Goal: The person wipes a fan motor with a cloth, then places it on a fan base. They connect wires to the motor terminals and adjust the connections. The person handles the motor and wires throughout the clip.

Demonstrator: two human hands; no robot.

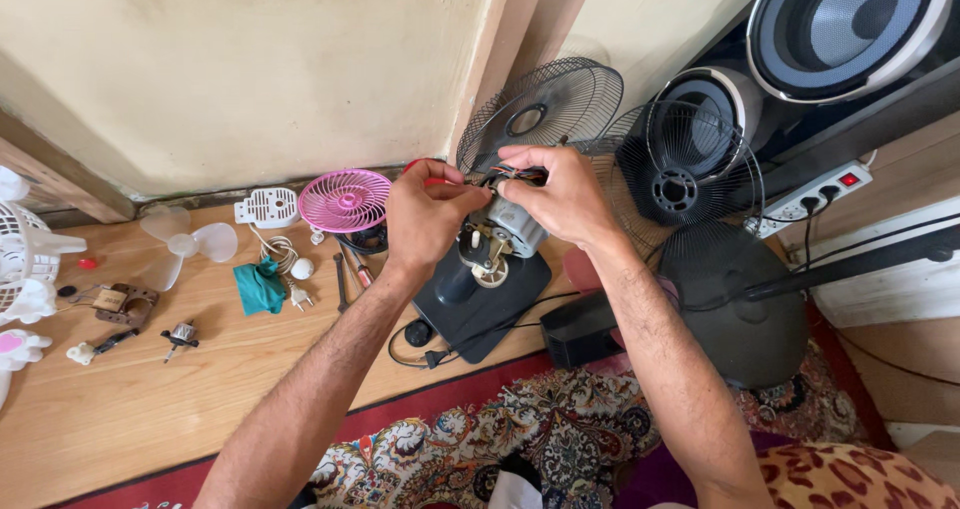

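Parts all over the wooden floor point(150, 409): white fan blade point(190, 241), teal cloth point(260, 287), pink fan grille point(346, 200). Left hand point(425, 216) has its fingers pinched on something red, can't tell what exactly. Right hand point(565, 199) fingers are clenched on the bundle of wires point(515, 174) on top of the fan motor point(512, 224), which sits on a dark base point(480, 304) by the wall. Black grilles point(690, 169) and big speakers point(850, 29) further right.

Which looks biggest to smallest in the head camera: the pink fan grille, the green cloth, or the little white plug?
1. Pink fan grille, clearly the largest.
2. Green cloth.
3. White plug, the smallest.
All three lie close together on the wooden floor, so nearness hardly skews this.
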